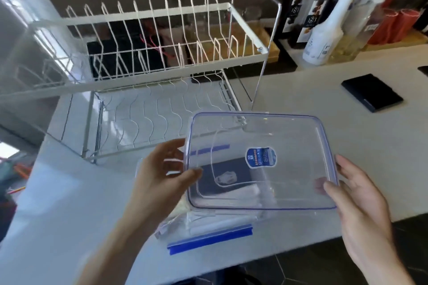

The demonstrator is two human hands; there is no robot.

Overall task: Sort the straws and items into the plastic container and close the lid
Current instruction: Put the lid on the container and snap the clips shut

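I hold a clear plastic lid (289, 136) with a blue seal line and a blue sticker above the counter. My left hand (162, 176) grips its left edge, thumb on top. My right hand (354, 194) grips its right edge. Under the lid sits the clear plastic container (208, 236) with blue latches at its front and back. Through the lid I see a dark booklet-like item (222, 176) and white wrapped straws (234, 194) inside it.
A white two-tier wire dish rack (143, 58) stands just behind the container. A black flat case (371, 92) lies on the counter at the right. Bottles (324, 37) line the back right. The counter edge (301, 243) runs close below the container.
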